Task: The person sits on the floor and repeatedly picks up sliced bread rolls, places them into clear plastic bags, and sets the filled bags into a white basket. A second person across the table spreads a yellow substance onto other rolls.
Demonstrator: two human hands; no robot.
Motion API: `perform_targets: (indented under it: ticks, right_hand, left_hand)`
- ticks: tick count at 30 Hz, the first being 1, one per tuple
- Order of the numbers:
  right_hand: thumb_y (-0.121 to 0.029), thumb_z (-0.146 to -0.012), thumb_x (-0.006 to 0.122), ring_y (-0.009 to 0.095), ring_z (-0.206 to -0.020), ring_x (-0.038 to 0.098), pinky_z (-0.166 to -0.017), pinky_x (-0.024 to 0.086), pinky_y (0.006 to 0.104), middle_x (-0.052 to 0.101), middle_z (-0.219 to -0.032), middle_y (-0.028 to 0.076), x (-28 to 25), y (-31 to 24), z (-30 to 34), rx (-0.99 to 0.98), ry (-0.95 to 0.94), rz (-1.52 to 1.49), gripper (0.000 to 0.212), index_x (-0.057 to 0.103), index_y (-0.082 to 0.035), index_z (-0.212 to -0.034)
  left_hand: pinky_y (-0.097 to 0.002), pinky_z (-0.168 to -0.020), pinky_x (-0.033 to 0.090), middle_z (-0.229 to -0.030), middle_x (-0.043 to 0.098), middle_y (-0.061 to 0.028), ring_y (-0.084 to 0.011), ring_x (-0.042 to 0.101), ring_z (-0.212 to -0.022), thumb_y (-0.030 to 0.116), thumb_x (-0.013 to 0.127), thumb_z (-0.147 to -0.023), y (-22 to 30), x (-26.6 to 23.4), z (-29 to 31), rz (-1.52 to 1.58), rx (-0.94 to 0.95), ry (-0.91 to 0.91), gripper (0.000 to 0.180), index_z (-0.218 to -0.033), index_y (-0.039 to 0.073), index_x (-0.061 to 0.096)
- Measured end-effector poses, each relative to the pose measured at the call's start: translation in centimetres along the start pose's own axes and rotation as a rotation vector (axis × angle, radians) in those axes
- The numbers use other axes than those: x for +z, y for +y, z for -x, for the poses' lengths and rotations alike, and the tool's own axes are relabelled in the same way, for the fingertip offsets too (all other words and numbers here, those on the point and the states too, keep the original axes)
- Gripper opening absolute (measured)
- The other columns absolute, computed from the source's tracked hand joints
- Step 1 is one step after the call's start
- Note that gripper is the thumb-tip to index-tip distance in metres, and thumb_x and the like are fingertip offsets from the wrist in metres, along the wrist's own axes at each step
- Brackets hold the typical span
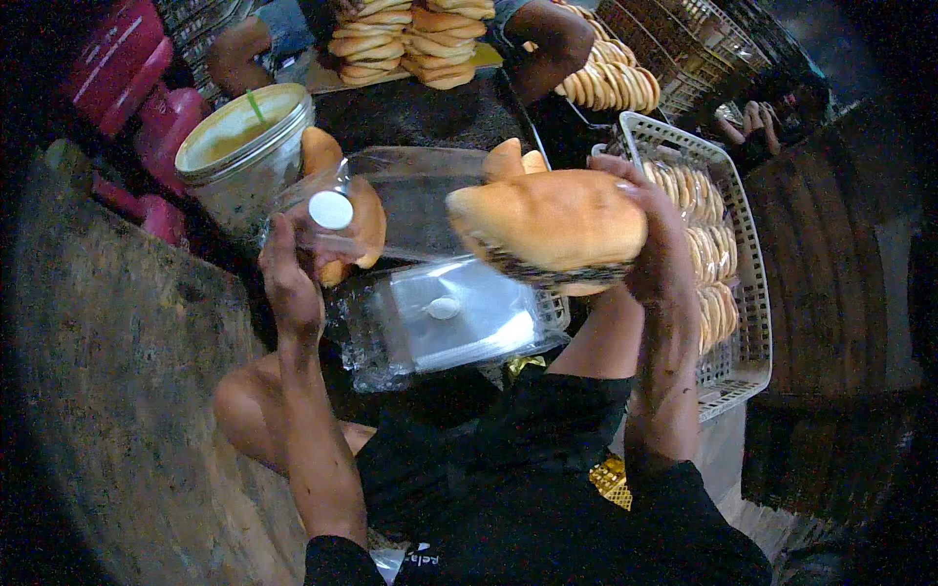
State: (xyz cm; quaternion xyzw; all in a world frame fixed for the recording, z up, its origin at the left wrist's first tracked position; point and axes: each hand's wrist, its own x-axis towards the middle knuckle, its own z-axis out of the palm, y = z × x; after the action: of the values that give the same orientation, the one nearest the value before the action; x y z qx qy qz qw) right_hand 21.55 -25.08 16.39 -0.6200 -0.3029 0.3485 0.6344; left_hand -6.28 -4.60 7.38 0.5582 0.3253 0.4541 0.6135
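Note:
In my right hand (pixel 662 234) is a golden bread bun (pixel 562 217) with a dark, crumbly filling along its lower edge. My fingers wrap its right end and lift it above the dark work surface. My left hand (pixel 291 278) pinches a clear plastic bag (pixel 327 212) that has a round white spot. Other buns (pixel 369 225) lie behind that bag, and more bun ends (pixel 505 158) show beyond the held bun. Between my arms, over my lap, sits a stack of clear plastic bags (pixel 469 327), also with a white round spot.
A white bucket (pixel 244 146) stands at the left, near pink chairs (pixel 156 132). On the right is a pale plastic crate (pixel 754 303) with bagged breads (pixel 713 259). Across from me, another person's arms (pixel 547 44) flank piled buns (pixel 420 44). More buns (pixel 616 83) fill a container behind.

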Motion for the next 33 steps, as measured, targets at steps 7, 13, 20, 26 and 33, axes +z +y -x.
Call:
perform_targets:
  ticks: [7, 13, 20, 26, 33]
  right_hand:
    - [-0.032, -0.09, 0.062, 0.017, -0.102, 0.055, -0.089, 0.045, 0.0308, 0.06, -0.11, 0.011, 2.4, 3.5, 0.3, -0.071, 0.002, 0.278, 0.047, 0.052, -0.001, -0.123]
    - [-0.019, -0.085, 0.069, 0.028, -0.118, 0.052, -0.093, 0.047, 0.0396, 0.052, -0.126, 0.018, 6.3, 6.7, 2.8, -0.324, 0.142, 0.147, 0.043, 0.05, -0.004, -0.121]
    - [-0.021, -0.072, 0.078, 0.046, -0.132, 0.035, -0.107, 0.033, 0.0528, 0.037, -0.142, 0.02, 4.4, 3.0, 3.9, -0.928, 0.225, 1.028, 0.049, 0.056, -0.01, -0.114]
    - [-0.022, -0.068, 0.078, 0.037, -0.111, 0.056, -0.094, 0.045, 0.0444, 0.057, -0.122, 0.016, -2.9, 0.8, 5.0, -0.353, 0.021, 1.282, 0.08, 0.04, -0.011, -0.136]
    - [-0.006, -0.077, 0.069, 0.033, -0.105, 0.059, -0.091, 0.047, 0.0377, 0.06, -0.11, 0.015, -25.3, -1.4, 13.6, -0.101, 0.817, 1.377, 0.043, 0.056, -0.005, -0.118]
  left_hand:
    - [-0.0401, -0.079, 0.056, -0.106, 0.064, -0.0204, -0.0277, 0.067, -0.094, 0.055, 0.029, -0.1, -2.2, 4.3, 3.0, 0.172, -0.196, -0.353, 0.069, -0.135, -0.004, 0.041]
    - [-0.0333, -0.071, 0.059, -0.109, 0.062, -0.0103, -0.0227, 0.066, -0.09, 0.03, 0.07, -0.087, -5.3, 10.5, 6.6, 0.537, -0.441, 0.164, 0.05, -0.123, 0.001, 0.049]
    - [-0.0418, -0.098, 0.047, -0.119, 0.062, -0.0098, -0.0211, 0.06, -0.109, 0.035, 0.069, -0.088, -6.1, 10.2, 5.0, 0.85, -0.533, 0.065, 0.049, -0.126, 0.009, 0.052]
    - [-0.0343, -0.08, 0.053, -0.111, 0.064, -0.0098, -0.018, 0.062, -0.097, 0.049, 0.062, -0.088, -1.6, 18.2, 6.3, 0.279, -0.42, -0.451, 0.064, -0.127, -0.001, 0.052]
    - [-0.0426, -0.069, 0.052, -0.077, 0.069, -0.0184, -0.0308, 0.068, -0.073, 0.051, 0.068, -0.08, -8.8, 16.3, 5.2, -1.445, -0.217, -1.027, 0.052, -0.08, -0.001, 0.07]
